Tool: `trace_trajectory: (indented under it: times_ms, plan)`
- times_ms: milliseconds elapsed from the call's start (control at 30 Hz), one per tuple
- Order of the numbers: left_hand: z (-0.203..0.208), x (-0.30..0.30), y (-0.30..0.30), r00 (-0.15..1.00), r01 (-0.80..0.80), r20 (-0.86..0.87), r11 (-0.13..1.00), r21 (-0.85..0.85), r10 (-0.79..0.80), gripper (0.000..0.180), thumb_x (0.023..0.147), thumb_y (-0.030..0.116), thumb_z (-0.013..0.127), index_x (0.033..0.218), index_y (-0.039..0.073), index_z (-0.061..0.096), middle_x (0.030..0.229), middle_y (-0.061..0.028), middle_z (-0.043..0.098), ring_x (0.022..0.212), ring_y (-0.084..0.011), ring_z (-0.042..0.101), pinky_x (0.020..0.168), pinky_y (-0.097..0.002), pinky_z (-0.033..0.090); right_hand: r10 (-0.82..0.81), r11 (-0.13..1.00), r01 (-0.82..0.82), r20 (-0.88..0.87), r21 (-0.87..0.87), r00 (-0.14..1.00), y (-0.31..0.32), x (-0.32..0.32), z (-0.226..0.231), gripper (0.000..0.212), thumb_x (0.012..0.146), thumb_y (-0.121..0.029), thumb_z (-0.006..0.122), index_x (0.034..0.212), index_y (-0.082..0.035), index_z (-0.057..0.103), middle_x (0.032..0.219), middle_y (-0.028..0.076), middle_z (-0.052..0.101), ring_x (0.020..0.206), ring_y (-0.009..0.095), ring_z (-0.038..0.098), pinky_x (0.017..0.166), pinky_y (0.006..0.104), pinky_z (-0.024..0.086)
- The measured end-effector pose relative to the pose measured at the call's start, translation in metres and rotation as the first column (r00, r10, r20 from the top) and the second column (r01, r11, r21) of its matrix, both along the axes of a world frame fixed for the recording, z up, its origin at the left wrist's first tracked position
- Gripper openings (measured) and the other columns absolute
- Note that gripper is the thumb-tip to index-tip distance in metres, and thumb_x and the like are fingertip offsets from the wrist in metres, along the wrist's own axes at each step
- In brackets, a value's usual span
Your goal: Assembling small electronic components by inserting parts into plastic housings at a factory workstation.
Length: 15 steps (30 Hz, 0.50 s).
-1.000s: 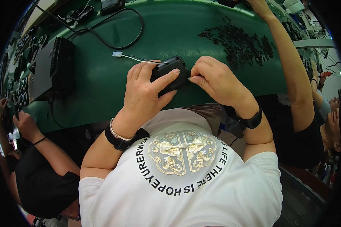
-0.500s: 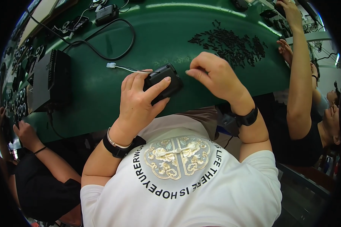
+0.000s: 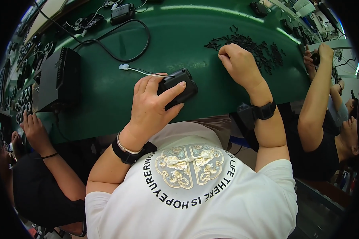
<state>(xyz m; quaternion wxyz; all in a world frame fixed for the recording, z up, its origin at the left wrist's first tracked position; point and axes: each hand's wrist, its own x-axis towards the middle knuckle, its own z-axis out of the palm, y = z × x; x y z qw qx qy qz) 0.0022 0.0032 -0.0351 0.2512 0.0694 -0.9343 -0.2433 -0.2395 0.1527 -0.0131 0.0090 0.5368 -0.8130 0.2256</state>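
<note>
One black rounded casing point(image 3: 188, 88) was near the frame's centre, over the green table point(image 3: 107, 107); the left hand point(image 3: 151, 97) pinched it in its grip. A white connector point(image 3: 124, 67) on thin leads point(image 3: 143, 71) stretched to its upper left. The right hand point(image 3: 241, 65), right of centre, overlapped a heap of small black rods point(image 3: 263, 52), its grip curled; whether it pinched anything could not be told.

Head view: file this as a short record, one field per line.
Left hand: gripping a black case, index finger across its top
Wires: one black, one white, running from the case to a white connector
Right hand: curled, beside the pile of small black pieces; contact unclear
Left side: black box
Far side: looped black cable
Surface: green table
</note>
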Motion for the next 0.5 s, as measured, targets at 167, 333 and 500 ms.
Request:
trace_trajectory:
  times_ms: [167,333,500]
  plan:
    - [0.0,0.0,0.0,1.0,-0.007,0.005,1.0,0.005,0.007,0.054,0.062,0.017,0.084,0.114,0.022,0.07,0.117,-0.0169,0.059,0.11,-0.0357,0.055,0.098,-0.047,0.041,0.211,0.978,-0.153,0.702,-0.145,0.68,-0.012,0.057,0.034,0.008,0.085,-0.003,0.067,0.093,-0.004,0.068,0.081,0.007,0.06,0.079,0.022,0.062,0.068,0.0299,0.05]
    - [0.0,0.0,-0.001,1.0,0.007,0.014,1.0,-0.01,-0.007,0.048,0.063,0.018,0.083,0.109,0.02,0.071,0.116,-0.0165,0.059,0.111,-0.035,0.055,0.098,-0.0472,0.041,0.455,0.881,-0.32,0.444,-0.347,0.772,-0.047,0.075,0.009,0.009,0.084,-0.002,0.069,0.093,-0.004,0.069,0.086,0.004,0.058,0.08,0.019,0.06,0.068,0.0281,0.049]
    - [0.0,0.001,0.001,1.0,-0.009,-0.007,1.0,-0.009,0.009,0.045,0.063,0.019,0.083,0.106,0.019,0.071,0.116,-0.0163,0.059,0.111,-0.0343,0.055,0.098,-0.0474,0.041,0.436,0.899,-0.378,0.373,-0.22,0.819,-0.062,0.073,0.009,0.01,0.082,-0.003,0.07,0.091,-0.004,0.07,0.091,0.007,0.059,0.084,0.022,0.06,0.07,0.031,0.05]
